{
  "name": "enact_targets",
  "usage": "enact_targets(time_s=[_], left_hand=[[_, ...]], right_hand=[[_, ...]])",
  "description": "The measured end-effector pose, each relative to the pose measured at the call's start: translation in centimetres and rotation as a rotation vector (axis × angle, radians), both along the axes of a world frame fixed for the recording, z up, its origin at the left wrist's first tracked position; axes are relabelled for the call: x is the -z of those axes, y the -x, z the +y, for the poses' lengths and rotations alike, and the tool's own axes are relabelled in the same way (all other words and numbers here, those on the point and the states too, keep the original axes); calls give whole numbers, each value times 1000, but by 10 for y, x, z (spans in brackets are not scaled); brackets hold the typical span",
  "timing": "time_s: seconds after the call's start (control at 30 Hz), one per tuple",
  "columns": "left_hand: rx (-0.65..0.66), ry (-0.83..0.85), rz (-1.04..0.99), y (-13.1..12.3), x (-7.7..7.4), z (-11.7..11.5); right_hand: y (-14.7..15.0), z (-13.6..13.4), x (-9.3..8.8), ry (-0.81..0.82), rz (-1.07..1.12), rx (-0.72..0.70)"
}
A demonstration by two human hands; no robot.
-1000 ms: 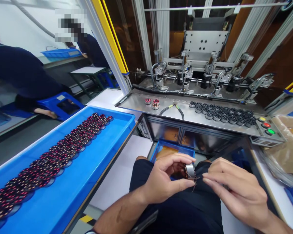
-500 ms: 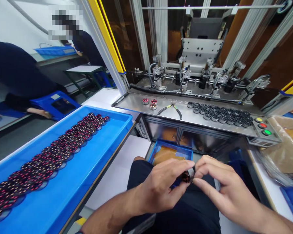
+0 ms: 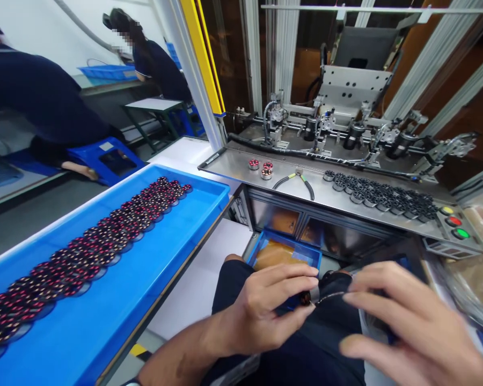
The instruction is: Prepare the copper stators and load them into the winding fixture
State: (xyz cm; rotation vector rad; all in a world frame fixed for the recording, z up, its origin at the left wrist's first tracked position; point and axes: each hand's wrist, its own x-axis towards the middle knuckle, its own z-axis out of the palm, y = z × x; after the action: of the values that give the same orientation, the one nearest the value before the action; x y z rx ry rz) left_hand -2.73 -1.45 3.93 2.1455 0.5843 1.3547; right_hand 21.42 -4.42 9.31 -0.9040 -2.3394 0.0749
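Note:
In front of my lap, my left hand (image 3: pixel 268 311) pinches a small round motor stator (image 3: pixel 305 298) between thumb and fingertips. Its dark face has coppery windings and its side is a grey metal ring; the fingers hide much of it. A thin wire (image 3: pixel 330 295) runs from the stator toward my right hand (image 3: pixel 410 316). That hand is blurred, thumb spread well away from the fingers, and the wire's far end meets its fingertips. Whether it is gripped there I cannot tell.
On the left, a blue tray (image 3: pixel 173 236) holds rows of red-and-black wound stators (image 3: pixel 104 236). The machine's metal ledge (image 3: pixel 237 161) carries wire cutters (image 3: pixel 298 174), several black stators (image 3: pixel 382 195) and a button box (image 3: pixel 454 225). A blue bin (image 3: pixel 316 260) lies below. Two people sit at far left.
My right hand has moved right and away from the stator, its thumb spreading from the fingers. A wire now shows between the hands. The left hand keeps its hold, and the view has shifted slightly.

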Motion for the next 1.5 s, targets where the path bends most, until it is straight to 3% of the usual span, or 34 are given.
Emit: enact_targets(time_s=[0.17,0.3,0.4,0.47,0.53,0.63,0.77,0.9,1.1,1.3,1.4,1.5], left_hand=[[-12,-22,5,6,0,1],[56,123,-51,31,6,2],[48,344,-184,49,19,3],[0,498,-335,54,28,5],[-82,630,-466,53,35,8],[-219,741,-553,46,39,11],[-246,779,-574,45,38,11],[-230,716,-627,47,37,9],[-225,749,-657,42,37,7],[-216,758,-666,40,33,3],[-223,781,-672,42,32,3],[-199,810,-666,45,33,3]], right_hand=[[52,5,6,21,36,-84],[48,25,-2,90,-74,-238],[39,70,-5,222,-107,-231],[45,116,0,280,-70,19],[63,165,13,345,-27,575],[101,226,37,445,-41,821],[137,261,54,612,-78,1021],[143,268,50,706,-96,1089],[131,270,45,676,4,1084],[106,267,26,765,322,926],[80,234,11,815,568,739],[48,163,19,863,762,515]])
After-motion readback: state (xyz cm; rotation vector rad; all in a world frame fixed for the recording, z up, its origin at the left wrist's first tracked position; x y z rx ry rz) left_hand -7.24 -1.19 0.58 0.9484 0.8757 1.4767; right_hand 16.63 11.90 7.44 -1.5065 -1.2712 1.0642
